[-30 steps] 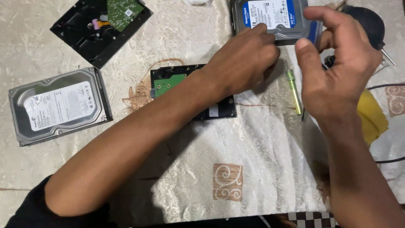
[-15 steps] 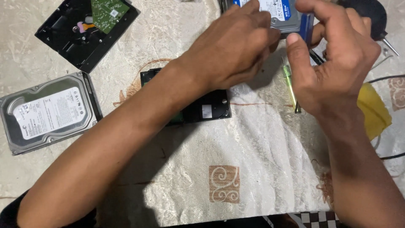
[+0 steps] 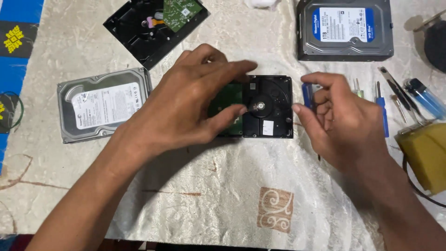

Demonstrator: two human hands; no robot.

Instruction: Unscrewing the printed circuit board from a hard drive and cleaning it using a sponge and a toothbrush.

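A black hard drive [image 3: 272,109] lies circuit-side up in the middle of the cloth, its green board partly hidden. My left hand [image 3: 186,104] rests over its left half, fingers spread, with thumb and fingertips touching the drive. My right hand [image 3: 339,118] sits just right of the drive, curled around a small blue-handled tool [image 3: 307,94] whose tip I cannot see.
A silver drive [image 3: 100,104] lies at the left, an opened black drive [image 3: 153,23] at the top left, and a blue-labelled drive [image 3: 344,29] at the top right. Screwdrivers [image 3: 382,109] and tweezers [image 3: 395,90] lie at the right beside a yellow object [image 3: 425,155].
Both hands have left the blue-labelled drive at the top right and come down to the black drive in the middle. The view has shifted with them.
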